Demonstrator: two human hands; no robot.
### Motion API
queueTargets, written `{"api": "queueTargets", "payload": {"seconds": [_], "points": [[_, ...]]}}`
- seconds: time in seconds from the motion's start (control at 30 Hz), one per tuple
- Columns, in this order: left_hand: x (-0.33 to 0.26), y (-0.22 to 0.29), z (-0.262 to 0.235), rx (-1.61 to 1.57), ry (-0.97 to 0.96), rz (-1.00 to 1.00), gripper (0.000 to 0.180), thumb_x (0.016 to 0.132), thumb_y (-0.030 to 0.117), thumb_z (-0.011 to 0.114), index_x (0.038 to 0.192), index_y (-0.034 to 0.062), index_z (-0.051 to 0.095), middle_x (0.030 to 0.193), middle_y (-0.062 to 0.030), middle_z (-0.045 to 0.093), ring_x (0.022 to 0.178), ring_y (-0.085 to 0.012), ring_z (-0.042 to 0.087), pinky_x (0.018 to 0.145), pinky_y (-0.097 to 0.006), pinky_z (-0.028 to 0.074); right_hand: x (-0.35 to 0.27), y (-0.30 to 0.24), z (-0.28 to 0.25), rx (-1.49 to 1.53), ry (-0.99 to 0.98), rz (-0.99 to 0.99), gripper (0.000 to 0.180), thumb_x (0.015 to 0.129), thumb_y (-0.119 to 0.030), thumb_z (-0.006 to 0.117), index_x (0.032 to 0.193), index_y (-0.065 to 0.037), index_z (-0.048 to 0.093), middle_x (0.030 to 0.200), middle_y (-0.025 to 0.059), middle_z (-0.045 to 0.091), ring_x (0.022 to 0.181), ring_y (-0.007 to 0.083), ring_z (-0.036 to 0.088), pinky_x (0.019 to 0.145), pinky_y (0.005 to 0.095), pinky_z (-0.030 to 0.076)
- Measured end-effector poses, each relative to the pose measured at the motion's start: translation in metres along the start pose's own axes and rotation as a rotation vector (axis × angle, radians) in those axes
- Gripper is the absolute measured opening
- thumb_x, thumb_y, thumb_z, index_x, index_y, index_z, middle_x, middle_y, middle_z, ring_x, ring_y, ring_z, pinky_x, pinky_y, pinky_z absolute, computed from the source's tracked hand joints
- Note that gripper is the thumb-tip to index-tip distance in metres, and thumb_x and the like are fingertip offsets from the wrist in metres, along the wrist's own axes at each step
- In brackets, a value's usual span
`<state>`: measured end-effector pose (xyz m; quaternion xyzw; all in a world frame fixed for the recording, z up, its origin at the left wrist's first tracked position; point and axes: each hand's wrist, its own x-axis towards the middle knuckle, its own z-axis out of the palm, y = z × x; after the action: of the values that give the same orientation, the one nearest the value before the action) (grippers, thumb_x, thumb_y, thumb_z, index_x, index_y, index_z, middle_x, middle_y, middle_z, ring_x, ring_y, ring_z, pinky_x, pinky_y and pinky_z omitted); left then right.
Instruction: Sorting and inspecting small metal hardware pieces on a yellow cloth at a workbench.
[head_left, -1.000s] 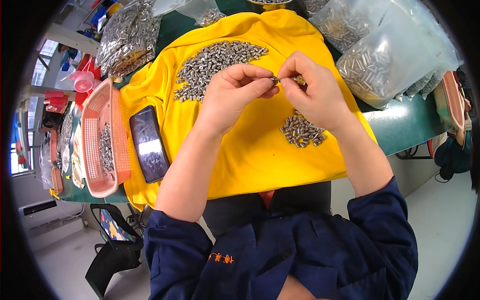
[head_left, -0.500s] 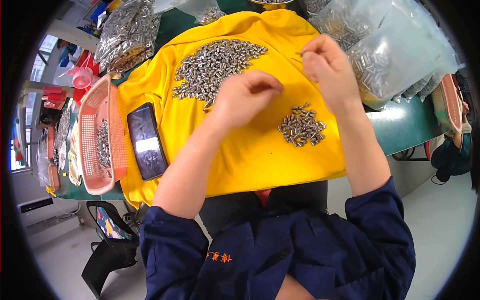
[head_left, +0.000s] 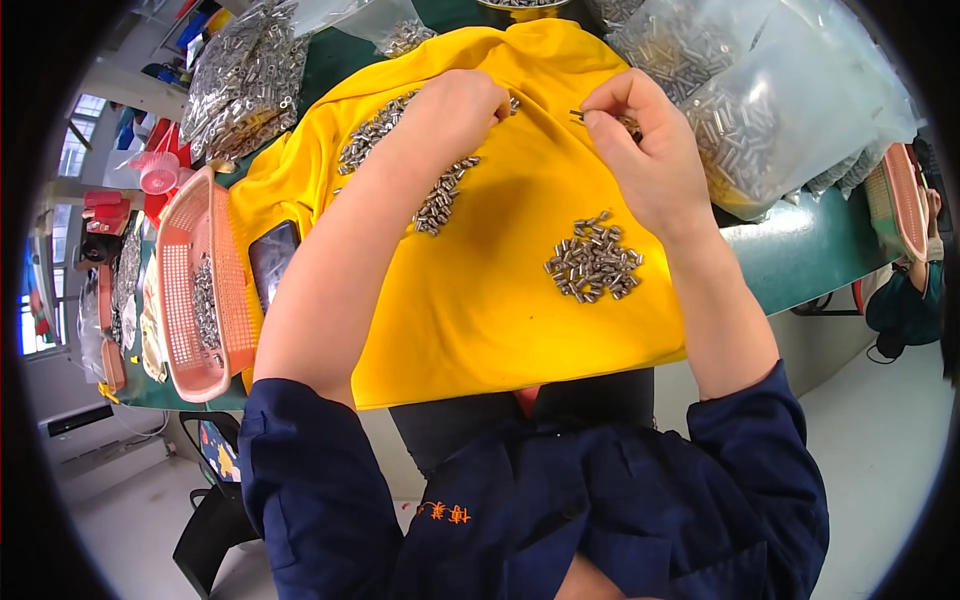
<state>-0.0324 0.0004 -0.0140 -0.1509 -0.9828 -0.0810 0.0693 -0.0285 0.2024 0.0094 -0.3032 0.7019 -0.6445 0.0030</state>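
A large pile of small silvery metal cylinders (head_left: 440, 205) lies on a yellow cloth (head_left: 470, 330), partly hidden by my left forearm. Over the pile's far right side, my left hand (head_left: 458, 108) is closed with its fingertips bent down among the pieces; what they pinch, if anything, is hidden. My right hand (head_left: 648, 150) is raised off to the right, thumb and forefinger pinching a thin dark rod (head_left: 577, 116) that points left. Something small and metallic shows inside its curled fingers. Below that hand sits a smaller pile of the same cylinders (head_left: 595, 262).
A pink plastic basket (head_left: 180, 345) holding metal pieces stands at the left, beside a dark phone (head_left: 272, 255) half under my forearm. Bags of metal parts lie at the far left (head_left: 245, 80) and far right (head_left: 735, 130) on the green table (head_left: 800, 250).
My left hand has moved from the middle of the cloth up and away to the large pile, its forearm now covering part of the phone. My right hand stays near its place, rod still pinched.
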Motion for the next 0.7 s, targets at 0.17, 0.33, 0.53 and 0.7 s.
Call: {"api": "queueTargets", "payload": {"seconds": [0.17, 0.33, 0.53, 0.7], "points": [[0.005, 0.003, -0.002, 0.093, -0.080, -0.006, 0.008, 0.066, 0.007, 0.058, 0.074, 0.0067, 0.061, 0.075, -0.0100, 0.058, 0.077, -0.0266, 0.055, 0.068, -0.035, 0.044, 0.000, -0.003, 0.001, -0.048, 0.003, -0.020, 0.006, 0.075, -0.007, 0.051, 0.080, -0.003, 0.049, 0.069, 0.0000, 0.050, 0.057, 0.0048, 0.041, 0.050, 0.0191, 0.035], [-0.001, 0.004, -0.003, 0.128, -0.031, -0.003, 0.008, 0.067, 0.007, 0.058, 0.075, 0.0067, 0.060, 0.074, -0.0093, 0.058, 0.075, -0.0253, 0.055, 0.066, -0.033, 0.044, 0.001, 0.000, 0.002, -0.050, -0.001, -0.079, 0.006, 0.074, -0.007, 0.052, 0.078, -0.002, 0.050, 0.066, 0.0009, 0.050, 0.057, 0.0065, 0.041, 0.050, 0.0205, 0.035], [-0.036, 0.040, -0.037, -1.034, 0.069, -0.344, 0.011, 0.077, 0.003, 0.052, 0.087, -0.0001, 0.056, 0.085, -0.0066, 0.060, 0.072, -0.0132, 0.059, 0.065, -0.023, 0.045, 0.000, -0.003, 0.004, -0.040, -0.037, -0.054, 0.007, 0.075, -0.008, 0.050, 0.079, -0.002, 0.050, 0.067, 0.0023, 0.051, 0.058, 0.0091, 0.045, 0.053, 0.0221, 0.037], [-0.067, 0.063, -0.018, -1.537, 0.202, -0.442, 0.016, 0.076, -0.002, 0.056, 0.092, -0.0007, 0.054, 0.086, -0.0098, 0.060, 0.075, -0.0163, 0.059, 0.069, -0.026, 0.048, -0.006, -0.010, 0.007, -0.020, -0.171, -0.027, 0.008, 0.073, -0.008, 0.049, 0.079, -0.002, 0.049, 0.066, 0.0037, 0.051, 0.058, 0.0100, 0.046, 0.053, 0.0227, 0.038]]}}
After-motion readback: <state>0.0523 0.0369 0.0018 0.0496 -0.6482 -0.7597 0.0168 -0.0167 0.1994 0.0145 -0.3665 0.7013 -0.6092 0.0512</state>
